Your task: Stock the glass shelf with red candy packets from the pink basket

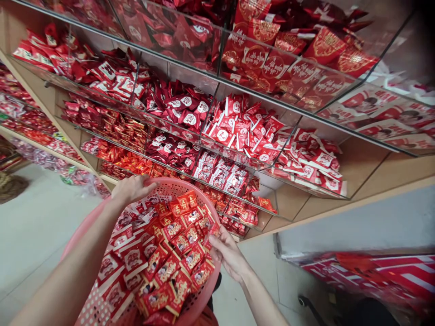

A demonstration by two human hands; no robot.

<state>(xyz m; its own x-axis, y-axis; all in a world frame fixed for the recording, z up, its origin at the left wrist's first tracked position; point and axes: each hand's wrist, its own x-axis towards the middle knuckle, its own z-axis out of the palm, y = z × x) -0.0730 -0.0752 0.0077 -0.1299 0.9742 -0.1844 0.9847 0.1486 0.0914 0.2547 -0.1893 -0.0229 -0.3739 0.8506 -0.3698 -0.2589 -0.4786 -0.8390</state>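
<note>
A round pink plastic basket (73,237) with a perforated wall is filled with small red packets (166,269), some with gold lettering and others with white edges. My left hand (132,188) is closed over the far left of its rim, with the forearm crossing above the left side. At the right rim, my right hand (228,251) pinches one small red packet (212,233) between thumb and fingers. The far side of the basket comes close to the lowest shelf compartments, and its underside is hidden.
Tilted wooden shelves (360,199) with clear dividers hold red packets in several rows. Larger gold-printed packets (265,50) occupy the upper tier. Flat red-and-white packages (384,276) lie at lower right beside a dark caster-like leg (311,310). Tiled floor (25,222) shows at left.
</note>
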